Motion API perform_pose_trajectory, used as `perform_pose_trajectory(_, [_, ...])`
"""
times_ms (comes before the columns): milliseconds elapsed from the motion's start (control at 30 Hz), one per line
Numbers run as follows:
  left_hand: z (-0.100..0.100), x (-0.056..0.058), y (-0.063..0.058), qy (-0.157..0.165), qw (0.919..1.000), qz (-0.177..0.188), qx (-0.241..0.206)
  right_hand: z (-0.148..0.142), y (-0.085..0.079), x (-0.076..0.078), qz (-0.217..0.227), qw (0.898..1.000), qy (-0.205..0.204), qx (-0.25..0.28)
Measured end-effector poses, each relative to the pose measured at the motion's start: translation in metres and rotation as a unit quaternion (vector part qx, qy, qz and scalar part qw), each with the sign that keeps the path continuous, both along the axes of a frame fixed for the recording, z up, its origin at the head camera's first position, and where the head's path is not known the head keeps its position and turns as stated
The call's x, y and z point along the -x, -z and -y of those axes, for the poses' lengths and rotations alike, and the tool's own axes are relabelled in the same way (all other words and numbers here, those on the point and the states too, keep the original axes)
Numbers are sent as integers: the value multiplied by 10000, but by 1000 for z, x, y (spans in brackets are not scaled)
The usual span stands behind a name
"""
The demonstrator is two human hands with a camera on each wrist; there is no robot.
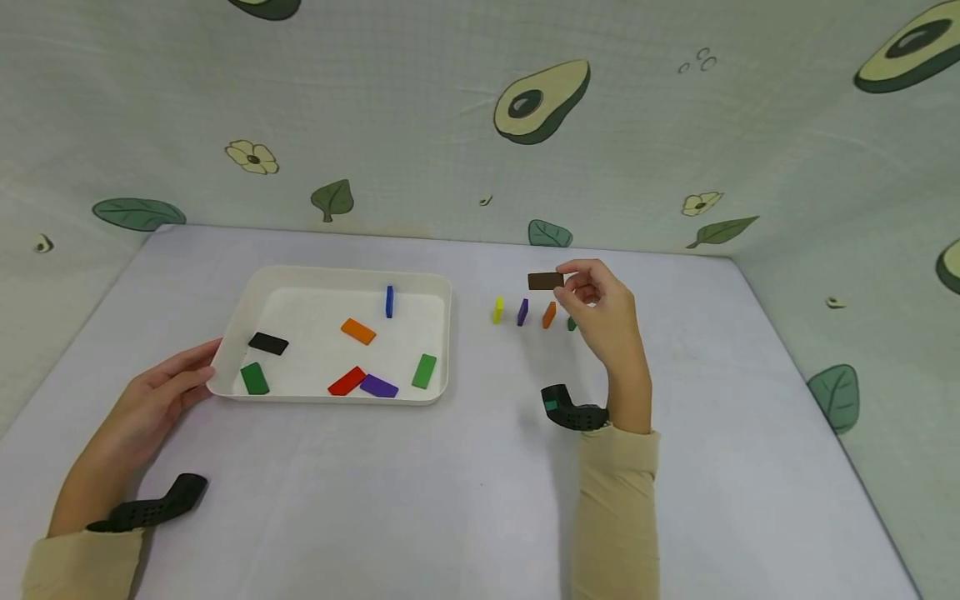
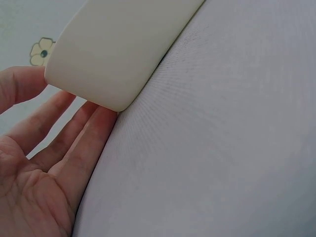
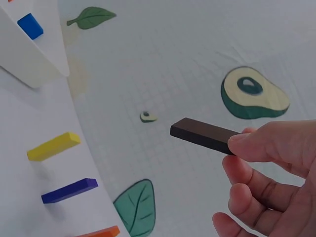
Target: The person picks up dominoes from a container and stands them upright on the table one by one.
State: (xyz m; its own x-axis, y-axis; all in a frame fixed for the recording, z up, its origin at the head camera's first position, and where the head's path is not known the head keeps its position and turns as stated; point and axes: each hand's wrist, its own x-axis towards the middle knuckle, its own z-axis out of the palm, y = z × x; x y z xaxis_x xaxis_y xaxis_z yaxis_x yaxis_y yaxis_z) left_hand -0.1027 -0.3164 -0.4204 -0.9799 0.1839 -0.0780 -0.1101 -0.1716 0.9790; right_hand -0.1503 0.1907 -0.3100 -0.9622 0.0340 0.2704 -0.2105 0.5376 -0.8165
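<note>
My right hand [image 1: 602, 312] pinches one end of a dark brown domino block [image 1: 545, 282] between thumb and fingers; the block [image 3: 205, 135] is held level in the right wrist view. Below it on the table, a row of dominoes stands upright: yellow [image 1: 498, 311], purple [image 1: 522, 312], orange [image 1: 550, 315] and a green one [image 1: 572, 323] partly hidden by the hand. At the left, my left hand [image 1: 161, 400] holds the near left corner of a white tray [image 1: 315, 277]; its fingertips are hidden behind the tray wall [image 2: 108, 54] in the left wrist view.
Inside the tray lie black [image 1: 268, 343], dark green [image 1: 254, 378], red [image 1: 347, 381], purple [image 1: 378, 386], light green [image 1: 423, 372] and orange [image 1: 358, 332] dominoes. A blue one [image 1: 389, 302] stands upright there. A patterned cloth [image 1: 420, 108] hangs behind the white table [image 1: 360, 500].
</note>
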Motion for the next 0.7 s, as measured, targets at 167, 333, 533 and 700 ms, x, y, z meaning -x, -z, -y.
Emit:
perform_pose_trajectory(167, [-1, 0, 1, -9, 10000, -20, -5, -10, 2, -1, -37, 9998, 209, -3])
perform_pose_trajectory(333, [-1, 0, 1, -13, 10000, -28, 59, -18, 3, -3, -20, 9990, 437, -25])
perform_pose_trajectory(533, [-1, -1, 1, 6, 10000, -31, 77, -28, 5, -4, 70, 9971, 756, -89])
perform_pose_trajectory(700, [-1, -1, 1, -26, 9999, -16, 107, -34, 9, -3, 155, 9943, 1041, -139])
